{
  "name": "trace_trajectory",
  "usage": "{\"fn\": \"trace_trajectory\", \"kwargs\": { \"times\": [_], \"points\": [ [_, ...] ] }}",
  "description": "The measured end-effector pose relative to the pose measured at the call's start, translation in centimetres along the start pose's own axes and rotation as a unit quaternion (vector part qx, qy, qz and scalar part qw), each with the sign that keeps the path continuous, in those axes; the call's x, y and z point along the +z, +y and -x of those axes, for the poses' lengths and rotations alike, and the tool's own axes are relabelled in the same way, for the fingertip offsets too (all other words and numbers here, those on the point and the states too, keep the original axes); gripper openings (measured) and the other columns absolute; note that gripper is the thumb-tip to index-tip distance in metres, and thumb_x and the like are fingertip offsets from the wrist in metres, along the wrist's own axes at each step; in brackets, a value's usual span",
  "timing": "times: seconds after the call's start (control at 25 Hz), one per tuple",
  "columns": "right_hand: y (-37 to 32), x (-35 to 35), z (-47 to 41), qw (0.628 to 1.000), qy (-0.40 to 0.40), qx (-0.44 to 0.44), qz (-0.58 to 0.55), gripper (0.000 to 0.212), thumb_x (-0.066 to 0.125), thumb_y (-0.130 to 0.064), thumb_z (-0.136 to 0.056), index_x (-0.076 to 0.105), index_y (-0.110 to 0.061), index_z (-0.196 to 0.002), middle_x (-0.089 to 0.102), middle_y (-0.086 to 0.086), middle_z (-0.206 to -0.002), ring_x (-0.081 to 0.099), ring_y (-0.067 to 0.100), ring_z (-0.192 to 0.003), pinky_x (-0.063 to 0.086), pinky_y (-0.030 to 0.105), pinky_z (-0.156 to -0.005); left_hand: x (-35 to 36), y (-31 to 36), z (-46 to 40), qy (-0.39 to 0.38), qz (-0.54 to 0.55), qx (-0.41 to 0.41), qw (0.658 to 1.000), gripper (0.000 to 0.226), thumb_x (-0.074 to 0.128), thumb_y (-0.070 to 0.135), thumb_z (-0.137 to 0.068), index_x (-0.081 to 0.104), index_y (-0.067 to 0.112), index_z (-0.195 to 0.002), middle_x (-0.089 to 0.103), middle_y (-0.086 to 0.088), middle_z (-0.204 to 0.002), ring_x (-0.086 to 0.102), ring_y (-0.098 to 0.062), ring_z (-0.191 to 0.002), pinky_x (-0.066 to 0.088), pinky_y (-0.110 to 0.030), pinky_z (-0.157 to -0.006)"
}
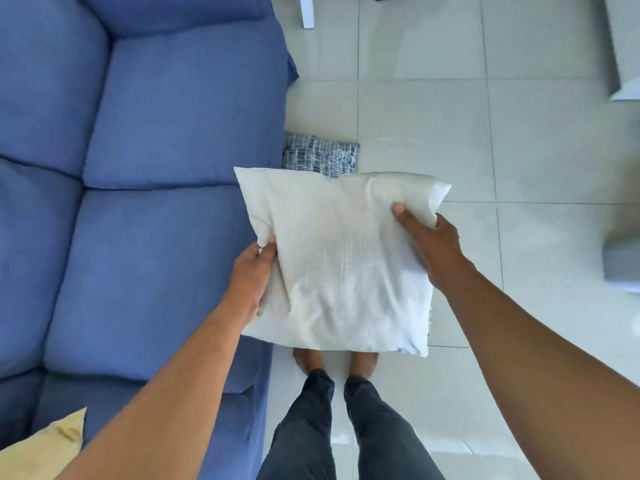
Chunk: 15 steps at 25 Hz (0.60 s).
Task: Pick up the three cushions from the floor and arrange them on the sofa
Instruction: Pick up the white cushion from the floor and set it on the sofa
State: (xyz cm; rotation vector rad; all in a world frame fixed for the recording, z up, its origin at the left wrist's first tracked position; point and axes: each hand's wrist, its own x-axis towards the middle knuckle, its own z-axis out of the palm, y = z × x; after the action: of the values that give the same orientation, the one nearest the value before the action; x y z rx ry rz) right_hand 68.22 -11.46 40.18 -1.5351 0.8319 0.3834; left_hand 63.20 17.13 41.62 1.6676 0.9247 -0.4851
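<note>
I hold a white cushion [339, 261] in the air beside the sofa's front edge. My left hand [251, 278] grips its left side and my right hand [429, 247] grips its upper right side. The blue sofa [156, 168] fills the left of the view. A dark blue and white patterned cushion [320, 155] lies on the tiled floor against the sofa's front, partly hidden behind the white one. A yellow cushion [45, 445] rests on the sofa seat at the bottom left corner.
Pale floor tiles [485, 133] spread to the right. My bare feet [336, 362] stand below the white cushion. White furniture [623, 46] lines the right edge, and a white leg [307, 12] stands at the top.
</note>
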Motion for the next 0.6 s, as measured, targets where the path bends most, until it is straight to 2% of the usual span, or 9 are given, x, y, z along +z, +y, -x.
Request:
{"fn": "trace_trajectory", "kwargs": {
  "times": [0.12, 0.28, 0.36, 0.48, 0.52, 0.6],
  "points": [
    [-4.6, 0.4, 3.4, 0.999, -0.029, -0.044, 0.005, 0.061, 0.092, -0.052, -0.076, 0.075, -0.018, -0.124, 0.08, -0.004, -0.116, 0.076, 0.018, -0.11, 0.061, 0.039, -0.101, -2.7, 3.1, 3.9, 0.01, 0.024, 0.032, 0.999, 0.028, 0.056, 0.044, -0.107, 0.074, 0.026, -0.117, 0.078, 0.004, -0.115, 0.072, -0.017, -0.109, 0.056, -0.036, -0.094],
    [-8.6, 1.6, 5.8, 0.994, -0.07, -0.078, 0.034, 0.057, 0.091, -0.055, -0.075, 0.075, -0.021, -0.118, 0.079, -0.007, -0.113, 0.074, 0.016, -0.109, 0.06, 0.035, -0.097, -5.3, 4.4, 6.4, 0.031, 0.06, 0.049, 0.997, 0.024, 0.057, 0.039, -0.106, 0.076, 0.025, -0.111, 0.081, 0.0, -0.117, 0.074, -0.024, -0.114, 0.056, -0.047, -0.107],
    [-10.2, 2.8, 6.6, 0.991, -0.092, -0.085, 0.048, 0.05, 0.09, -0.054, -0.076, 0.074, -0.024, -0.112, 0.077, -0.008, -0.111, 0.074, 0.015, -0.107, 0.059, 0.035, -0.094, -6.6, 4.5, 7.0, 0.044, 0.082, 0.052, 0.994, 0.028, 0.057, 0.04, -0.103, 0.078, 0.023, -0.112, 0.082, 0.0, -0.116, 0.074, -0.026, -0.114, 0.055, -0.052, -0.108],
    [-11.7, 5.7, 7.6, 0.984, -0.122, -0.097, 0.08, 0.055, 0.091, -0.055, -0.075, 0.074, -0.024, -0.117, 0.078, -0.007, -0.114, 0.074, 0.017, -0.107, 0.06, 0.04, -0.1, -9.3, 4.1, 7.7, 0.077, 0.113, 0.049, 0.989, 0.033, 0.06, 0.045, -0.094, 0.073, 0.02, -0.112, 0.079, -0.007, -0.117, 0.072, -0.032, -0.114, 0.054, -0.057, -0.108],
    [-12.1, 6.7, 7.8, 0.982, -0.132, -0.1, 0.087, 0.055, 0.091, -0.055, -0.074, 0.074, -0.024, -0.117, 0.078, -0.007, -0.114, 0.074, 0.017, -0.107, 0.06, 0.041, -0.1, -10.1, 3.9, 7.8, 0.09, 0.121, 0.052, 0.987, 0.032, 0.061, 0.044, -0.095, 0.069, 0.019, -0.113, 0.075, -0.01, -0.121, 0.07, -0.033, -0.116, 0.054, -0.057, -0.108],
    [-13.0, 9.4, 8.1, 0.975, -0.16, -0.107, 0.112, 0.051, 0.091, -0.055, -0.074, 0.074, -0.026, -0.113, 0.078, -0.007, -0.113, 0.075, 0.018, -0.107, 0.06, 0.041, -0.099, -12.2, 3.4, 7.9, 0.113, 0.155, 0.059, 0.98, 0.022, 0.059, 0.036, -0.102, 0.063, 0.025, -0.12, 0.07, -0.005, -0.122, 0.068, -0.027, -0.115, 0.056, -0.05, -0.104]
  ]
}}
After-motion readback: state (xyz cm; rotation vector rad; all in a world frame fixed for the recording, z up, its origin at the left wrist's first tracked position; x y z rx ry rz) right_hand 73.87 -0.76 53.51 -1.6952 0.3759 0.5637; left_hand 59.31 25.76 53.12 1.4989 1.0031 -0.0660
